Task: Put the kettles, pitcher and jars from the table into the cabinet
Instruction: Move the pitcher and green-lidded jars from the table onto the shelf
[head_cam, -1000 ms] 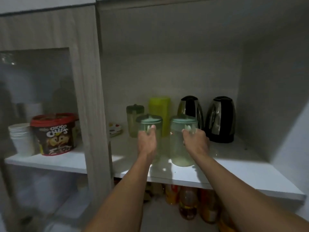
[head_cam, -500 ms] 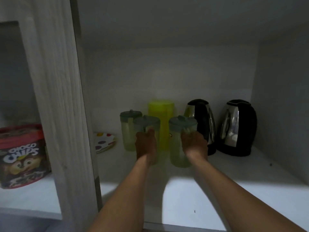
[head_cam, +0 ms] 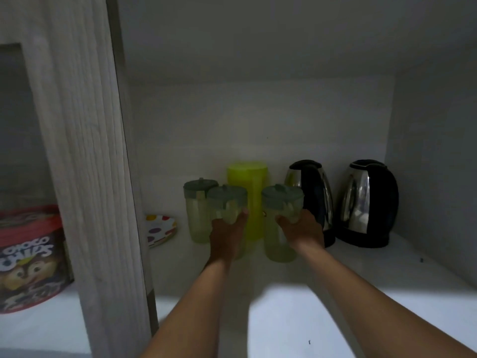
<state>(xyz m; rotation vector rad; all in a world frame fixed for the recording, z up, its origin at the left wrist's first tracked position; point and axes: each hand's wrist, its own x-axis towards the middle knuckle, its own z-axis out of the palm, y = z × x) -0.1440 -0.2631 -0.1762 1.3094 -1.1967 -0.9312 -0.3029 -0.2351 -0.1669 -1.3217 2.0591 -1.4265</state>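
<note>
Deep inside the cabinet, my left hand (head_cam: 227, 235) grips a pale green jar with a grey-green lid (head_cam: 227, 200). My right hand (head_cam: 302, 229) grips a matching jar (head_cam: 281, 202). Both jars stand on the white shelf (head_cam: 335, 301). A third such jar (head_cam: 197, 210) stands to the left, free. A tall yellow-green pitcher (head_cam: 249, 182) stands behind, between the two held jars. Two black and steel kettles stand to the right, one (head_cam: 313, 192) just behind my right hand, the other (head_cam: 369, 200) near the side wall.
A wooden cabinet post (head_cam: 85, 177) divides the shelf on the left. Behind it lies a spotted plate (head_cam: 160, 228). A red-lidded cereal tub (head_cam: 28, 257) stands in the left compartment. The cabinet's right wall (head_cam: 433, 164) is close to the far kettle.
Both hands have pushed the two jars deeper into the cabinet, toward the pitcher and the kettles. The view has moved closer into the compartment.
</note>
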